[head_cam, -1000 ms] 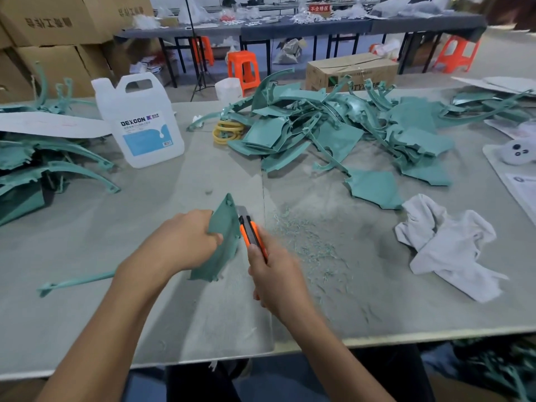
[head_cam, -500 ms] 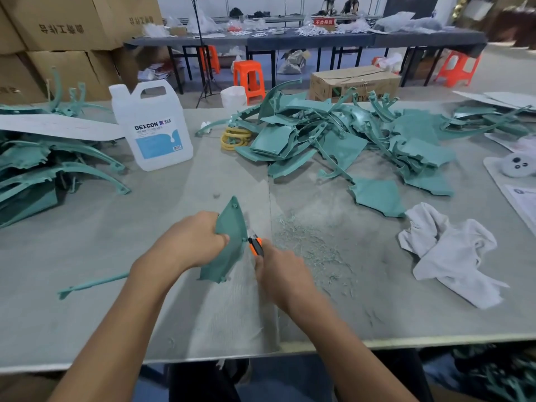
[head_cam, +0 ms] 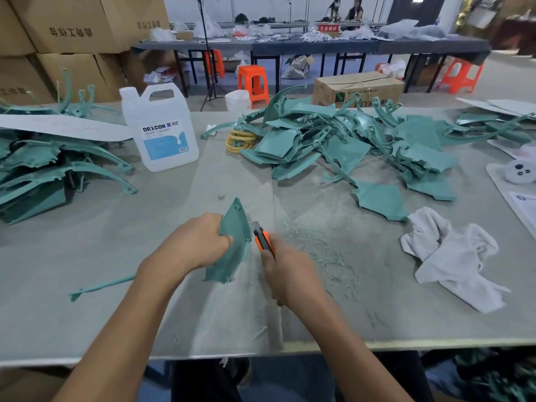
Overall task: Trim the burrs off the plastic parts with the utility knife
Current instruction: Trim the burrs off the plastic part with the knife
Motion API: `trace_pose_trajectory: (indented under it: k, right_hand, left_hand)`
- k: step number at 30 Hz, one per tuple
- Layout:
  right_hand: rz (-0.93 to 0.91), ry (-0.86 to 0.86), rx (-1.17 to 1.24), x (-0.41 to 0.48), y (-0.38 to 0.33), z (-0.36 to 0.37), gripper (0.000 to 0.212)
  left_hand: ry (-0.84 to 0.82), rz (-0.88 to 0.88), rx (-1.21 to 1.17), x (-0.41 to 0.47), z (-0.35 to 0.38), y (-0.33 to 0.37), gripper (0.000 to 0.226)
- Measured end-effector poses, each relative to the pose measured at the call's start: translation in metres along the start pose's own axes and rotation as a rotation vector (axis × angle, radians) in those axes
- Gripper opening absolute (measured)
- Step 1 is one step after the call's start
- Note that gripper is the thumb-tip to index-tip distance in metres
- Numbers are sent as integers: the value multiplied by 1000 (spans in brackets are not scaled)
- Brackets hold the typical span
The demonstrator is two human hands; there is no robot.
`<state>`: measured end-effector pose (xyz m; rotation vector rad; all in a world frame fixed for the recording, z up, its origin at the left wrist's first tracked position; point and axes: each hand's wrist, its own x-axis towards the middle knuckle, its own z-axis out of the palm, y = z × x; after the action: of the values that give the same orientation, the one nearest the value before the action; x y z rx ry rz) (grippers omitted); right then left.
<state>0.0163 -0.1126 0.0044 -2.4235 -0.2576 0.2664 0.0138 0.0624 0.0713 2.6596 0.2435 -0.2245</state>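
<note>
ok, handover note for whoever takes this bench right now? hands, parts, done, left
Hands: left hand grips one green part, held upright over the table. The right hand grips the knife, its tip at the part's right edge.
Parts: far pile at the centre, left pile at the table's left end. I cannot tell which one is trimmed.
Done: shavings lie right of the knife, so some trimming is done.
Left: finish this part's edge, then probably the rest of the untrimmed pile.
</note>
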Motion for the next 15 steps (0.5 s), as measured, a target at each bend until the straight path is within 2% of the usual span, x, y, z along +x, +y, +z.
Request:
trace_pose_trajectory:
  k: [5, 8, 13, 15]
  right_hand:
    - [-24, -27, 48, -9, 0, 14, 26]
    - [-72, 17, 40, -8, -7, 5, 32]
    - [-239, 121, 347, -13, -29, -18, 37]
    - [-233, 192, 450, -10, -28, -23, 40]
  left_hand:
    - [6, 3, 2, -1, 2, -2, 10]
    - [16, 10, 36, 0, 4, -1, 8]
    - [14, 10, 51, 1, 5, 0, 9]
    - [24, 9, 58, 0, 5, -1, 11]
